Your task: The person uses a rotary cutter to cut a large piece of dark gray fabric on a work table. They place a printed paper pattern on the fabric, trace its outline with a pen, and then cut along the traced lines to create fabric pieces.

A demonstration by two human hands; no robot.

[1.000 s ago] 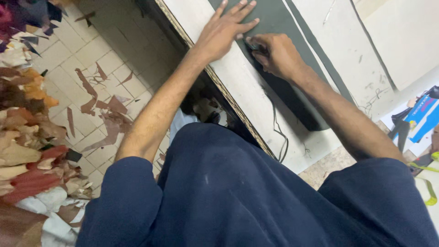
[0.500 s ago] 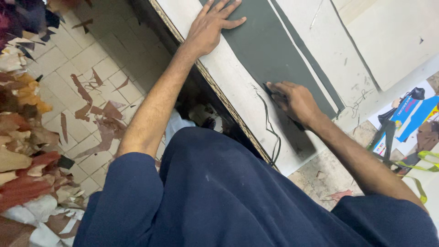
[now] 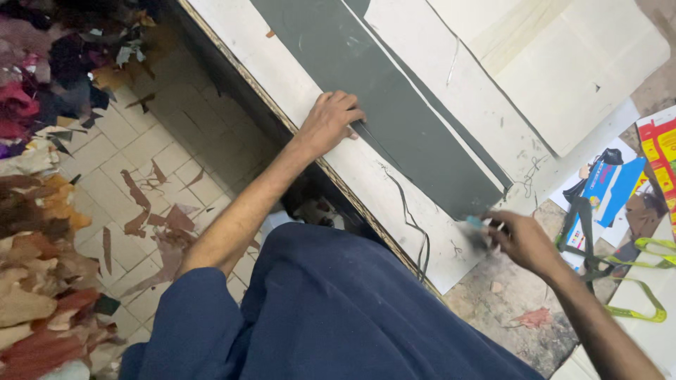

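From the head camera, a long dark grey sheet lies flat on a white cutting board that covers the workbench, running diagonally from the top of the view down toward the right. The left hand rests at the sheet's near edge, fingers curled down and pressing on the material where a thin cut strip begins; it pins rather than grips. That strip trails off the sheet, curling along the board toward its lower corner. The right hand sits at the sheet's lower end, just off the board's edge, fingers closed around a small tool with a light blue tip; the hand is blurred, so the tool's kind is unclear. A pale panel lies on the far side of the sheet. Beside the right hand are printed cards and yellow-green straps. Leather scraps litter the tiled floor at left
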